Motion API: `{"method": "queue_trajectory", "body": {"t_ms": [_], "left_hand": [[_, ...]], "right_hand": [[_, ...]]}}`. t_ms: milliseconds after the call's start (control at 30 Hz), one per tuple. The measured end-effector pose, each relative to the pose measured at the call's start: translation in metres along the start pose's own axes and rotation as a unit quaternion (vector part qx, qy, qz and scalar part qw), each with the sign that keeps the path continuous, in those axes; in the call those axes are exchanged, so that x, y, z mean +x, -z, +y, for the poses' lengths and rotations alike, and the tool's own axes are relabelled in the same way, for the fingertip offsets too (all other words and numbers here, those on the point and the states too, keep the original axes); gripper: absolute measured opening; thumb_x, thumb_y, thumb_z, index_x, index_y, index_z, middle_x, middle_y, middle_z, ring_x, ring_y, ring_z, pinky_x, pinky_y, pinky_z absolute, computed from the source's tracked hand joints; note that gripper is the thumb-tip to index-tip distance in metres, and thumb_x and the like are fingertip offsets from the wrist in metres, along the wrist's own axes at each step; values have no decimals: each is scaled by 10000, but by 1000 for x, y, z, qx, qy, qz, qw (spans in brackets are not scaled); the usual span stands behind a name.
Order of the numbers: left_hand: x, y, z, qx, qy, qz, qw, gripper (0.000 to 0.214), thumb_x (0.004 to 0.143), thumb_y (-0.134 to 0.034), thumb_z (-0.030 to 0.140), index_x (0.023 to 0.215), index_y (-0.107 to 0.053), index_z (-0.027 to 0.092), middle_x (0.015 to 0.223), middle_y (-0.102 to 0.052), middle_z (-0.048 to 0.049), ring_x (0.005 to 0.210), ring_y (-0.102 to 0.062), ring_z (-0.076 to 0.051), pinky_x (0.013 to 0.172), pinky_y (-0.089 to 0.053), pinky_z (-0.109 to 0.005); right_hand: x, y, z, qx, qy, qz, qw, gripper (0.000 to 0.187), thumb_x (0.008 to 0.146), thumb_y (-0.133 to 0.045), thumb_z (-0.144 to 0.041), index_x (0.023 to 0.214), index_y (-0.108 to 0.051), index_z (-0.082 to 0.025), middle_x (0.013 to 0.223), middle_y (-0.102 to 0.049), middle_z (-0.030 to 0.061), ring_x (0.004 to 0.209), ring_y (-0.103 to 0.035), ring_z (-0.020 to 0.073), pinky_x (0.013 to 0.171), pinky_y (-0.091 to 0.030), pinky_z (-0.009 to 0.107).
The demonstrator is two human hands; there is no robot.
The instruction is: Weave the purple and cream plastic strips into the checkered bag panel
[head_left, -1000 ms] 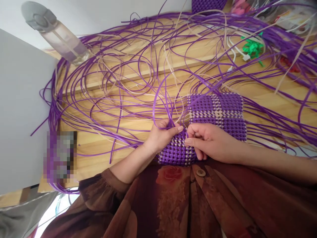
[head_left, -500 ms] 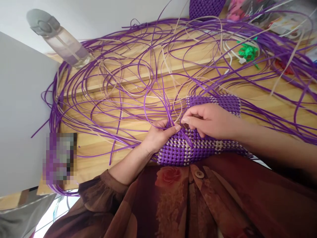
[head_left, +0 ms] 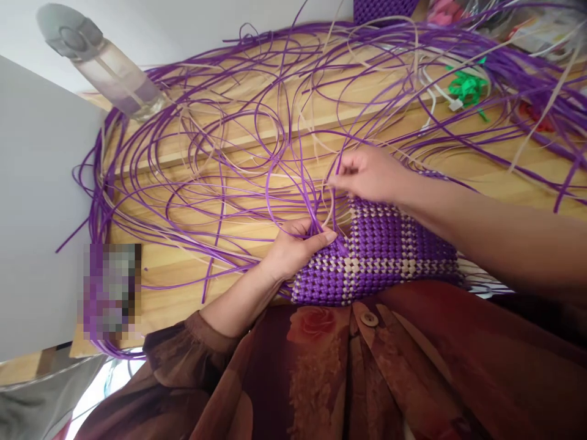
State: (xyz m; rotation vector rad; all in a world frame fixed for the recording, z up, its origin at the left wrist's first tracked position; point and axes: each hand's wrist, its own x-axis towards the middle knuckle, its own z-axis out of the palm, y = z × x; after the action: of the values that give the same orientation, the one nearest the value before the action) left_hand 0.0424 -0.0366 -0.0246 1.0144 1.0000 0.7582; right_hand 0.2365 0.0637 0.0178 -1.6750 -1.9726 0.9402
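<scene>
Right hand [head_left: 367,176] is now sitting higher and further out vs. 1 s ago: it was down at the near edge of the woven panel [head_left: 380,250], beside the left hand [head_left: 296,247]; now it is hovering over the panel's far edge, drawing a purple strip [head_left: 337,168] up and away. Judging by this, a strand is being pulled through and tightened, i.e. one stitch of the weave is being finished, w/ most of the loose strips [head_left: 238,153] not yet worked in. Grip, right: thumb and forefinger are pinching the strip, other fingers are curling loosely; the strip is running down from the pinch toward the panel corner. Grip, left: hand is unmoved, clenching on the panel's left corner where several strands are bunching, thumb pressing on top, holding it flat. Panel is lying on the table [head_left: 192,287] edge, its near side touching the person's lap. Bottle [head_left: 105,67] is standing well apart, far left; green ribbon [head_left: 468,88] far right.
</scene>
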Motion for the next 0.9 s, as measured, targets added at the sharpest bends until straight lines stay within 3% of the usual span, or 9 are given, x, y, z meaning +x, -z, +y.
{"method": "queue_trajectory", "body": {"t_ms": [67, 133, 333, 467, 567, 700, 800, 900], "left_hand": [[0, 0, 1, 4, 5, 12, 1000, 291, 736, -819, 421, 757, -719, 148, 705, -667, -7, 629, -541, -101, 652, -426, -250], [0, 1, 2, 8, 11, 17, 1000, 307, 708, -838, 424, 736, -713, 145, 672, -648, 4, 605, -518, -92, 629, -411, -241], [1, -2, 3, -89, 57, -17, 994, 364, 720, -820, 487, 817, -741, 145, 765, -715, -33, 651, -601, -120, 660, -462, -261], [4, -6, 5, -57, 67, 10, 996, 328, 684, -858, 418, 801, -735, 137, 751, -708, -31, 630, -591, -115, 628, -444, -258], [6, -7, 7, -18, 44, 9, 999, 309, 685, -857, 400, 738, -710, 133, 686, -671, -13, 598, -559, -102, 611, -424, -252], [3, -1, 11, -8, 23, -13, 1000, 286, 724, -831, 397, 769, -713, 140, 708, -670, -8, 617, -558, -95, 634, -435, -243], [-2, 12, 18, 1, 41, -79, 996, 296, 714, -845, 356, 899, -748, 147, 832, -726, -39, 706, -622, -126, 698, -478, -255], [-4, 26, 24, 13, 83, -165, 983, 382, 698, -858, 318, 1017, -751, 139, 963, -755, -84, 809, -675, -173, 777, -512, -291]], "right_hand": [[28, 3, 9, -18, -46, 101, 994, 189, 765, -765, -243, 676, -621, -159, 602, -571, -22, 600, -536, 110, 591, -386, 258], [46, 3, 11, 13, -62, 130, 989, 201, 805, -720, -247, 695, -611, -119, 667, -578, -14, 650, -553, 91, 622, -372, 248], [40, -7, -13, 171, -67, 64, 981, 206, 985, -521, -306, 812, -516, -194, 801, -671, 12, 472, -530, 75, 406, -268, 228], [35, -8, -16, 255, -101, 72, 959, 244, 989, -527, -247, 759, -456, -206, 659, -604, -15, 424, -495, 75, 377, -206, 223], [45, -12, -8, 220, -117, 116, 962, 271, 962, -565, -204, 724, -436, -201, 569, -523, -44, 432, -460, 50, 430, -253, 199], [59, -14, 5, 169, -132, 124, 969, 257, 934, -596, -226, 713, -467, -198, 572, -536, -35, 463, -458, 61, 480, -309, 227], [52, -2, 13, 135, -124, 115, 976, 273, 977, -507, -283, 717, -509, -201, 623, -584, -2, 448, -454, 90, 480, -317, 264], [20, 15, 17, -17, -37, 75, 996, 225, 940, -546, -299, 759, -622, -190, 705, -658, 42, 563, -550, 147, 556, -370, 296]]}}
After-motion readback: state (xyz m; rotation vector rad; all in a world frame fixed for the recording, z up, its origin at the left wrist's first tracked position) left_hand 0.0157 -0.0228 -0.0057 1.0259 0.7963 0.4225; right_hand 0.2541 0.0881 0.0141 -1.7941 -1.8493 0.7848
